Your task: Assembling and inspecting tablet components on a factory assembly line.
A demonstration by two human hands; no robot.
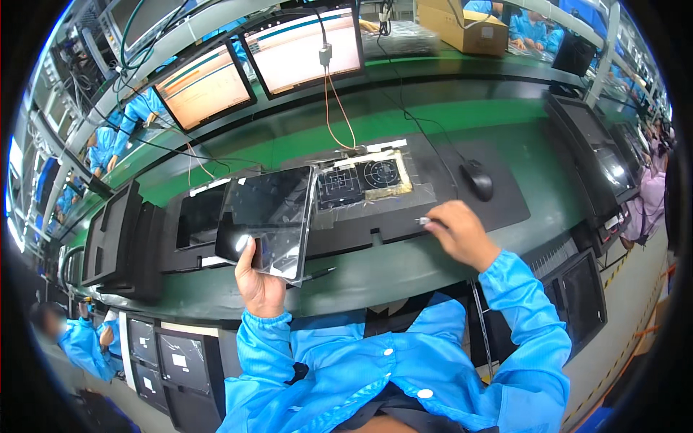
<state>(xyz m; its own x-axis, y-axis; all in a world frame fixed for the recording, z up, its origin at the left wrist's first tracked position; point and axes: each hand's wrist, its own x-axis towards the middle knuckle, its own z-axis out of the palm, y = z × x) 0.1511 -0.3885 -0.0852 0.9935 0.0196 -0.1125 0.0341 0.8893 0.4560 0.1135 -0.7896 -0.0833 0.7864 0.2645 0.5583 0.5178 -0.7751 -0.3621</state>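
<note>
My left hand (261,285) grips the lower edge of a dark-screened tablet (271,198), thumb on its front. Clear film sticks out along the tablet's right and lower edges. The tablet is tilted above the black mat, partly covering another dark flat panel (198,216) at its left. My right hand (462,234) is closed in a pinch, to the right of the tablet and apart from it. Between its fingertips is a small silver-white cable plug (423,221); a thin dark cable comes down to this hand from above.
Printed target patterns (361,179) lie taped on the black mat (426,224). A black mouse (476,180) sits to the right. Two monitors (303,54) stand behind. Stacked black trays (115,238) are at left, more (592,144) at right. A pen (319,274) lies near the front edge.
</note>
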